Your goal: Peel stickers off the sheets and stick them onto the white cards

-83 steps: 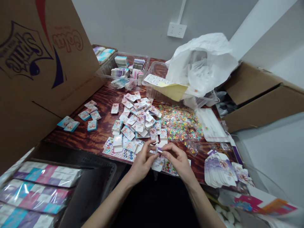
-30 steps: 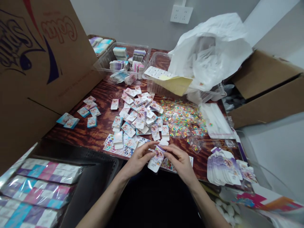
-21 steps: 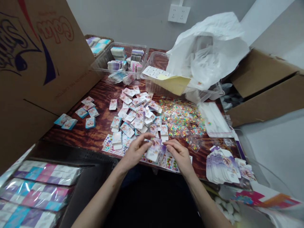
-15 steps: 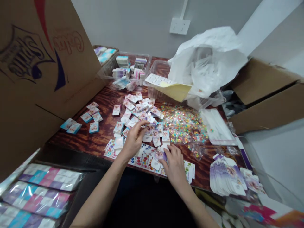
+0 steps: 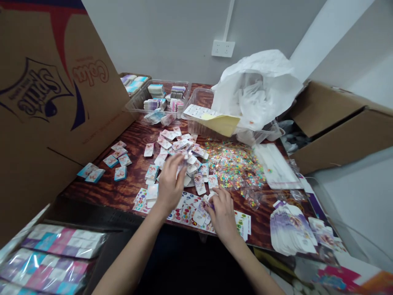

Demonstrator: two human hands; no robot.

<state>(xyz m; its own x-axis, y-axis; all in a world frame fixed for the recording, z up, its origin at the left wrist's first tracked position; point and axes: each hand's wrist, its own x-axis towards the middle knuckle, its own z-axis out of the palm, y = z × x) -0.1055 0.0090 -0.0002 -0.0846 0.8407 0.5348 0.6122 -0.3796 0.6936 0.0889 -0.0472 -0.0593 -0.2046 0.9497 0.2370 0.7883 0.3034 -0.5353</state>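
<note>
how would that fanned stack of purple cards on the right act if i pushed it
The stack would probably slide apart, since its cards overlap in a fan. It's unlikely to roll, lying so flat. The cards look thin, so each is probably light.

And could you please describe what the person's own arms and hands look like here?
The left hand and right hand are bare, with no gloves; no rings can be made out. The left forearm and right forearm are slim and uncovered as far as they show, with no sleeve, watch or bracelet in view. Plain dark clothing shows between them.
</note>
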